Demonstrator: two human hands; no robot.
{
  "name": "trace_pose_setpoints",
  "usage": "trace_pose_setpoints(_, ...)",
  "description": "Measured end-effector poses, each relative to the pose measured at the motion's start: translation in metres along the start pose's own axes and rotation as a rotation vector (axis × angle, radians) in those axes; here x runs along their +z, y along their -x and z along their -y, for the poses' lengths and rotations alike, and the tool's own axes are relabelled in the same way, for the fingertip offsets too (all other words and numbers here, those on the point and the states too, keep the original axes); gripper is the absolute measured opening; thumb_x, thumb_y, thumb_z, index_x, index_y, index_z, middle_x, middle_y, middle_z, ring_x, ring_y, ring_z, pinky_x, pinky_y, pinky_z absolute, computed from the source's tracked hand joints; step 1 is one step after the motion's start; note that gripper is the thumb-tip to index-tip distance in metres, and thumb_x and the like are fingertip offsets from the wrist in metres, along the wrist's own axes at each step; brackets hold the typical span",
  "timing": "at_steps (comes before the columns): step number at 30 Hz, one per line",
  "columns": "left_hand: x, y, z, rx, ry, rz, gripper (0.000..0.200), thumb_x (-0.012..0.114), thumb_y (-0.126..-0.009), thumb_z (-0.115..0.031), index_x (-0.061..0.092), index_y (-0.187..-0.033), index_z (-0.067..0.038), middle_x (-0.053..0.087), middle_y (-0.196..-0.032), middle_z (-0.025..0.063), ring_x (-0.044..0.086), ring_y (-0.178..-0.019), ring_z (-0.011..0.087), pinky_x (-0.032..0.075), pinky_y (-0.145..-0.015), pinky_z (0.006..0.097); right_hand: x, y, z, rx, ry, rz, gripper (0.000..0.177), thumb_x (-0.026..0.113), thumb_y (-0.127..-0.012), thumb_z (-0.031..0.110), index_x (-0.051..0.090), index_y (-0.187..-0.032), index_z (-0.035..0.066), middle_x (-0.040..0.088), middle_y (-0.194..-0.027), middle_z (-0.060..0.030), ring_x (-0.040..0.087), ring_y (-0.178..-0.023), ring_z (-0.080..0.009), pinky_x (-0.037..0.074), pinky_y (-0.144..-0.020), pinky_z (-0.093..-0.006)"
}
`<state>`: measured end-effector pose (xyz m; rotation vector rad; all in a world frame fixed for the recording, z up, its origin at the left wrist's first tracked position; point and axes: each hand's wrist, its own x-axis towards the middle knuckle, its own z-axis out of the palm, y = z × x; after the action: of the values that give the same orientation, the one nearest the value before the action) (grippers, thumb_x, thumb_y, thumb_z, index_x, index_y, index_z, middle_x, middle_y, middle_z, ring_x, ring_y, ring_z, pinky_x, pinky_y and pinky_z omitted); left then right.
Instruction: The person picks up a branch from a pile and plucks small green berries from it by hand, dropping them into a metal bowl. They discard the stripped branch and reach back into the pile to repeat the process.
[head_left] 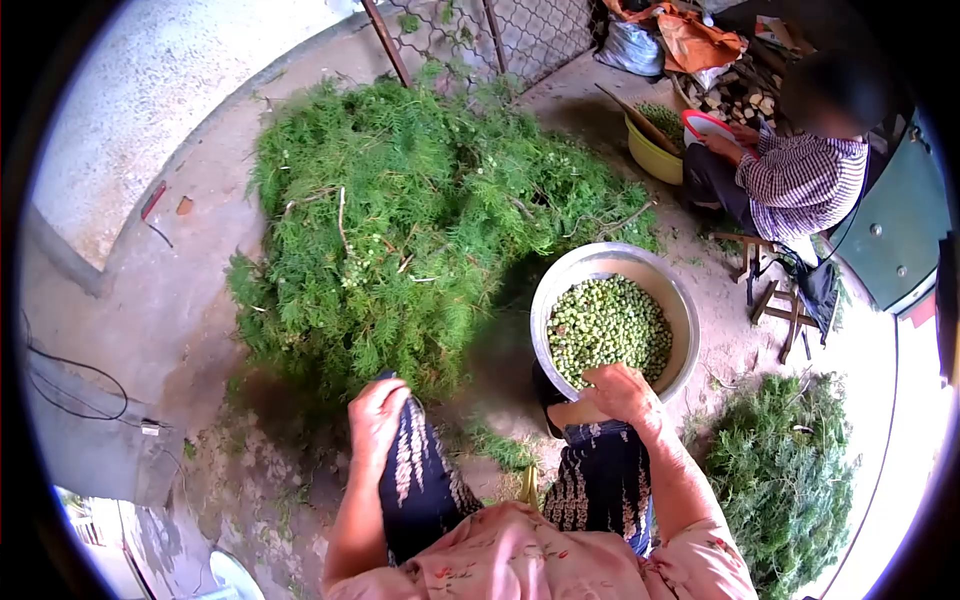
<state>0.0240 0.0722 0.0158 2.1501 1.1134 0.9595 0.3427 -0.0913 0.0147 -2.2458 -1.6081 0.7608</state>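
My left hand point(378, 408) is closed at my left knee, its fingers pinching the dark patterned trouser leg point(425, 480). My right hand point(622, 393) is above my right knee, close to the near rim of a large metal basin point(684, 345). Its fingers are curled, and what they hold, if anything, is hidden. Many small round green seed cones or fruits point(610, 325) lie in the basin. In front of my left hand spreads a big heap of feathery green branches point(370, 230), with some bare twigs among them.
At the upper right a person point(805, 180) in a checked shirt sits holding a red-rimmed white tray point(708, 128) beside a yellow tub point(655, 150). A smaller branch pile point(785, 480) lies at the right, below a wooden stool point(785, 305). Wire mesh point(540, 40) stands behind the heap.
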Motion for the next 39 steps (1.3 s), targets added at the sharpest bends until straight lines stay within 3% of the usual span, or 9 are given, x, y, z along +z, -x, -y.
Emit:
trace_pose_setpoints(3,0.020,-0.005,-0.003,0.008,-0.058,0.047,0.011,0.068,-0.074,-0.009,0.064,-0.083,-0.003,0.064,-0.078,0.0111,0.062,-0.069,0.0227,0.049,-0.063,0.0288,0.021,0.005,-0.012,0.117,-0.705,-0.103,0.043,0.079,-0.057,0.029,0.063,-0.089,0.004,0.061,-0.092,-0.0167,0.056,-0.092,-0.0317,0.046,-0.079,-0.0356)
trace_pose_setpoints(5,0.025,-0.005,0.001,0.042,-0.091,0.058,0.012,0.067,-0.075,-0.013,0.064,-0.083,-0.004,0.064,-0.080,0.0102,0.063,-0.070,0.0249,0.049,-0.063,0.0304,0.016,0.006,-0.008,-0.001,-0.105,-0.084,0.049,0.080,-0.054,0.032,0.063,-0.089,0.003,0.061,-0.092,-0.0182,0.057,-0.089,-0.0341,0.046,-0.080,-0.0363)
trace_pose_setpoints(7,0.021,-0.001,0.004,0.045,-0.109,0.059,0.012,0.066,-0.074,-0.014,0.064,-0.083,-0.005,0.064,-0.080,0.0102,0.062,-0.072,0.0256,0.049,-0.065,0.0306,0.014,0.010,-0.002,-0.017,-0.085,-0.106,0.052,0.080,-0.051,0.037,0.065,-0.090,0.006,0.061,-0.092,-0.0139,0.058,-0.087,-0.0316,0.046,-0.080,-0.0372)
trace_pose_setpoints(9,0.010,0.009,0.002,0.037,-0.094,0.024,0.013,0.066,-0.074,-0.013,0.064,-0.083,-0.005,0.064,-0.081,0.0101,0.062,-0.074,0.0254,0.049,-0.067,0.0307,0.005,0.023,0.023,-0.164,-0.014,-0.259,0.020,0.062,-0.073,0.022,0.065,-0.085,0.006,0.061,-0.075,-0.0182,0.059,-0.074,-0.0350,0.047,-0.068,-0.0406)
trace_pose_setpoints(27,-0.092,0.095,0.027,0.115,-0.053,-0.375,0.010,0.067,-0.072,-0.002,0.062,-0.081,-0.003,0.060,-0.071,0.0096,0.058,-0.062,0.0239,0.046,-0.056,0.0301,0.076,-0.041,0.121,-0.354,0.308,-0.059,0.025,0.063,-0.074,0.026,0.064,-0.092,0.008,0.063,-0.082,-0.0157,0.061,-0.079,-0.0326,0.048,-0.070,-0.0398)
trace_pose_setpoints(30,-0.096,0.090,0.010,-0.023,-0.103,-0.161,0.014,0.070,-0.071,-0.008,0.063,-0.083,-0.004,0.063,-0.076,0.0104,0.061,-0.064,0.0229,0.049,-0.057,0.0275,0.080,-0.050,0.134,-0.396,0.304,-0.021,0.025,0.064,-0.074,0.024,0.064,-0.093,0.008,0.063,-0.081,-0.0157,0.061,-0.079,-0.0324,0.048,-0.070,-0.0394)
trace_pose_setpoints(36,-0.062,0.045,-0.007,0.175,-0.120,0.120,0.012,0.060,-0.080,-0.020,0.059,-0.082,-0.008,0.059,-0.070,0.0092,0.059,-0.064,0.0266,0.048,-0.056,0.0366,0.081,-0.065,0.129,-0.478,0.152,0.012,0.024,0.065,-0.073,0.018,0.062,-0.094,0.004,0.063,-0.081,-0.0157,0.061,-0.077,-0.0320,0.048,-0.070,-0.0379)
trace_pose_setpoints(37,-0.054,0.036,-0.006,0.203,-0.117,0.150,0.012,0.060,-0.079,-0.020,0.058,-0.081,-0.007,0.059,-0.070,0.0090,0.059,-0.064,0.0265,0.049,-0.056,0.0363,0.092,-0.063,0.115,-0.635,0.031,-0.232,0.023,0.060,-0.076,0.017,0.063,-0.095,0.005,0.063,-0.084,-0.0158,0.061,-0.081,-0.0319,0.049,-0.073,-0.0382)
trace_pose_setpoints(39,-0.039,0.013,-0.003,0.278,-0.116,0.201,0.013,0.060,-0.079,-0.019,0.057,-0.079,-0.007,0.059,-0.070,0.0086,0.059,-0.064,0.0262,0.049,-0.055,0.0357,0.085,-0.073,0.166,-0.342,0.201,0.176,0.021,0.058,-0.078,0.017,0.063,-0.095,0.006,0.064,-0.086,-0.0129,0.061,-0.082,-0.0292,0.050,-0.074,-0.0365)
